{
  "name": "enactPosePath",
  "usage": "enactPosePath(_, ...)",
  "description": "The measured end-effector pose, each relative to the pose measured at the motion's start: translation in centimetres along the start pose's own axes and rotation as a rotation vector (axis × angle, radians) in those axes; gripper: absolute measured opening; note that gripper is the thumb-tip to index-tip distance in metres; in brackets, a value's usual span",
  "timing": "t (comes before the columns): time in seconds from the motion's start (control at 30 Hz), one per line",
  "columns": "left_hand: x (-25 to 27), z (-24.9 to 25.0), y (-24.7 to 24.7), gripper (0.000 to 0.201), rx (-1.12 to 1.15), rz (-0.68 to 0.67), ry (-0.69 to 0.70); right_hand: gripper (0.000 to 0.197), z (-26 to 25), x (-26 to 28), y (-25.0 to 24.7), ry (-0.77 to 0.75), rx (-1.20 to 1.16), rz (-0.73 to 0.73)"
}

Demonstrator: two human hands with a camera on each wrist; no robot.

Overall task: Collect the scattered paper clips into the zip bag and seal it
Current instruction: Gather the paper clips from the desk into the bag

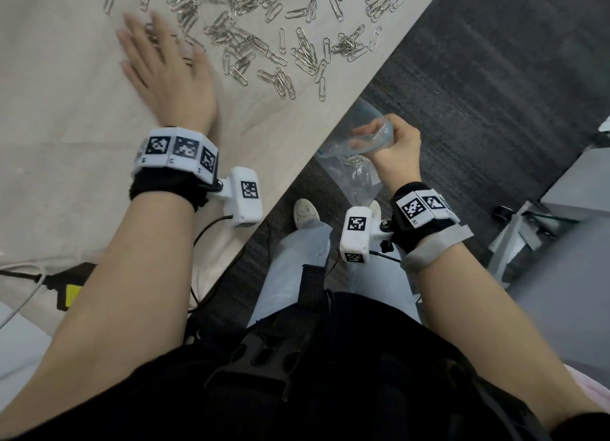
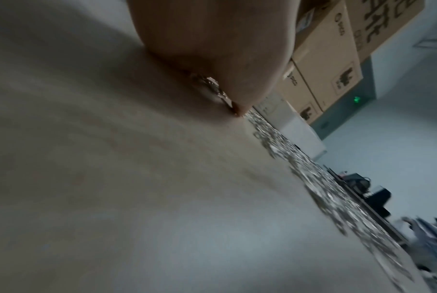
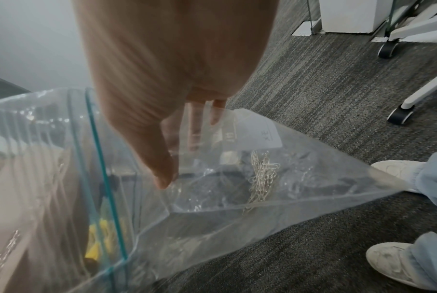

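Holding zip bag (image 3: 300, 188) w/ maybe a dozen paper clips (image 3: 262, 178): right hand (image 1: 392, 150).

Silver paper clips (image 1: 251, 41) scattered on table; clear zip bag (image 3: 237, 188) open, holding some.

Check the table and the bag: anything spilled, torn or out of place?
Nothing odd beyond the job itself. Paper clips lie scattered on the table beside the flat left hand. The right hand holds the zip bag open past the edge; no tear shows.
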State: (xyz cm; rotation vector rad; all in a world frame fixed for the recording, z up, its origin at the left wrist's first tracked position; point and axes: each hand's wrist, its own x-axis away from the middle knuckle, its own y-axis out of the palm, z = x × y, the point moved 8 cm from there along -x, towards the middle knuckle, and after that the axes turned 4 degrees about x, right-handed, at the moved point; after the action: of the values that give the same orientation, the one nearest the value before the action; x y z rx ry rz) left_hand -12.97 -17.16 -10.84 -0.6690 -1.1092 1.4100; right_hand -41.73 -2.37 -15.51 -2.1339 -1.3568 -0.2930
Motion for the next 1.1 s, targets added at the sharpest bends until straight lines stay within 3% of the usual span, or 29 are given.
enactPosePath(0.13,3.0,3.1,1.5,0.059,0.078,-0.097,0.132,0.036,-0.3,0.1,0.2,0.003,0.012,-0.009)
enactPosePath(0.37,6.8,6.4,1.0,0.048,0.231,-0.110,0.311,0.030,0.1,0.1,0.0,0.019,0.044,-0.012)
enactPosePath(0.43,6.6,6.4,0.3,0.053,0.247,-0.107,0.295,0.031,0.1,0.2,0.0,0.015,0.035,-0.019)
enactPosePath(0.6,4.4,3.7,-0.7,0.062,0.108,-0.146,0.106,0.030,0.4,0.5,0.1,0.011,0.024,-0.039)
enactPosePath(0.73,4.7,4.3,-0.2,0.048,0.229,-0.179,0.149,0.034,0.4,0.8,0.2,0.016,0.017,-0.060)
enactPosePath(0.93,7.0,7.7,2.1,0.043,0.394,-0.220,0.236,0.032,0.1,1.0,0.0,0.002,0.017,-0.080)
enactPosePath(1.03,6.9,8.2,1.5,0.044,0.432,-0.162,0.286,0.032,0.0,1.0,-0.2,-0.014,0.018,-0.082)
enactPosePath(1.1,6.5,8.2,0.6,0.053,0.342,-0.133,0.320,0.032,0.1,0.9,-0.3,-0.016,0.011,-0.076)
